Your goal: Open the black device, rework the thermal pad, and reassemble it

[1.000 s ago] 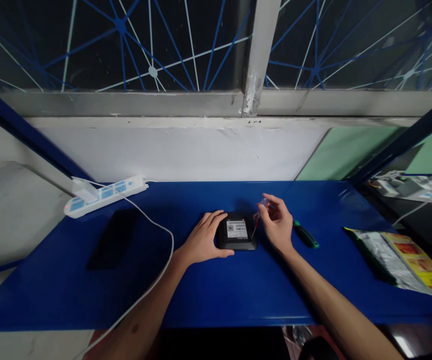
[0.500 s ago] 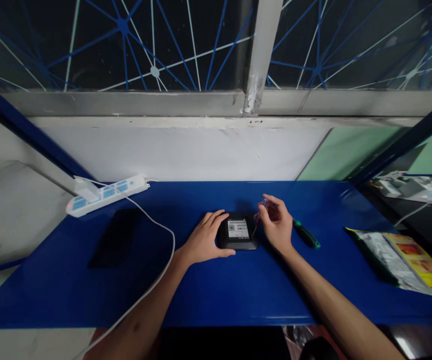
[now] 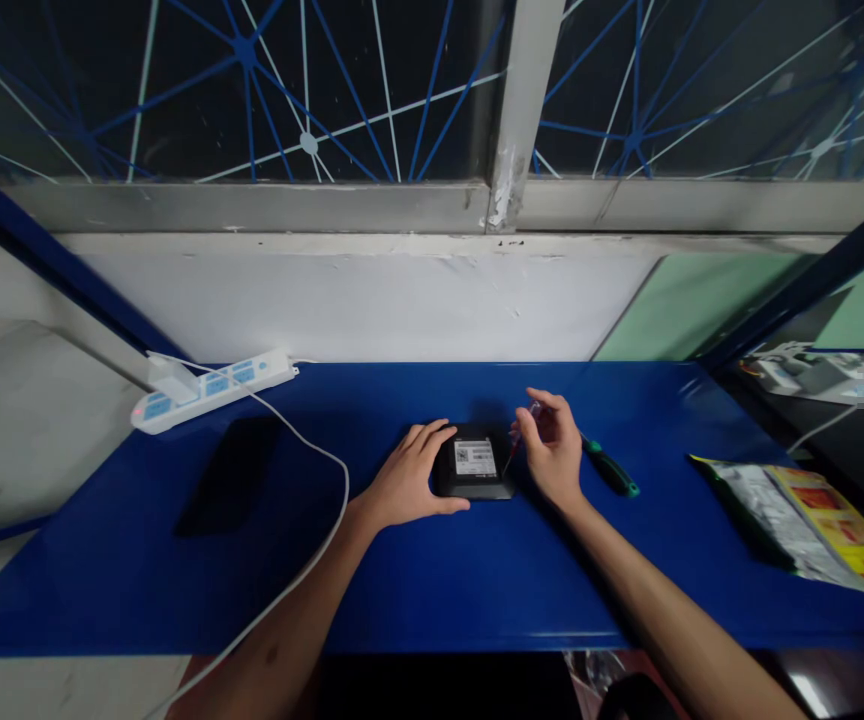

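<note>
A black box-shaped device (image 3: 486, 489) with a white printed label (image 3: 475, 458) lies on the blue table. Around its left side is my left hand (image 3: 411, 478), thumb at the near edge and fingers at the far edge. My right hand (image 3: 553, 450) is closed on a small screwdriver (image 3: 514, 446) with a clear handle, mostly hidden by the fingers. The thin shaft slants down to the device's right edge. A green and black handled tool (image 3: 612, 470) lies just right of my right hand.
On the blue table (image 3: 477, 590), a white power strip (image 3: 214, 390) with a plug and cable (image 3: 346, 480) sits at the back left. A dark flat object (image 3: 228, 478) lies left. A yellow and silver packet (image 3: 814, 525) rests at the right.
My right hand and the screwdriver have shifted very slightly to the left. My left hand and the device look almost unchanged.
</note>
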A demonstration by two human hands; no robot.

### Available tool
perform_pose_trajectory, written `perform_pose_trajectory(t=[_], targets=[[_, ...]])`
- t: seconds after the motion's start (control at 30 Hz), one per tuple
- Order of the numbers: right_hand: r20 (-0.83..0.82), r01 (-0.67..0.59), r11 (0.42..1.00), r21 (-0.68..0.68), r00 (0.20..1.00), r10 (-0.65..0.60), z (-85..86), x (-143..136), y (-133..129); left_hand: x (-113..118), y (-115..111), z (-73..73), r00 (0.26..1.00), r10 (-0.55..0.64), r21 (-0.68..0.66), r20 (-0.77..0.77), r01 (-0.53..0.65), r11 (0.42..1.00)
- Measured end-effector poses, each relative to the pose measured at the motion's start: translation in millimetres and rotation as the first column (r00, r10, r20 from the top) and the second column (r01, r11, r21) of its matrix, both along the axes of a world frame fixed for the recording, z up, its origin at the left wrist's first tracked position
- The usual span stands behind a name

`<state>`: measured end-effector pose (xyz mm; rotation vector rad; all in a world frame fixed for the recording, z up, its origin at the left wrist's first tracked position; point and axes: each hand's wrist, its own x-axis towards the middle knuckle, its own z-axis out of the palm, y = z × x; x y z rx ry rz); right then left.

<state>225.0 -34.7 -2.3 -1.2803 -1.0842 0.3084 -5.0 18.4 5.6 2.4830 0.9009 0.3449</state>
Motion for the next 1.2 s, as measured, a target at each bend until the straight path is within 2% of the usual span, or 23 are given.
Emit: perform_pose_trajectory(t=[0.1,0.27,0.53,0.9,1.03,1.2], targets=[[0.023,-0.019,1.0,-0.003,1.0,0.019,2.2,-0.3,-2.4,-0.4,0.3,-0.9,1.0,-0.003,0.003,0.014,0.003,1.0],[-0.098,-0.117,0.993,-0.006,0.988,0.116,6.7,-0.9,-3.5,-0.9,2.3,-3.9,0.999,-0.013,0.018,0.037,0.012,1.0],[-0.003,0.023,1.0,-0.02,1.0,-0.023,-0.2,2.5,2.8,-0.6,1.6,-3.2,1.0,-0.005,0.002,0.03,0.005,1.0],[-0.183,-0.122,0.993,0.002,0.976,0.12,3.7,0.3,-1.7,-1.1,1.7,-3.5,0.999,-0.01,0.002,0.036,0.01,1.0],[-0.187,-0.094,0.995,-0.018,0.978,0.089,4.4,0.4,-0.3,-1.5,1.4,-4.2,0.999,-0.01,0.011,0.043,0.009,1.0],[-0.041,0.02,1.0,-0.009,0.999,-0.02,4.5,0.7,1.1,-2.9,2.3,-6.4,0.998,-0.018,0.014,0.059,0.017,1.0]])
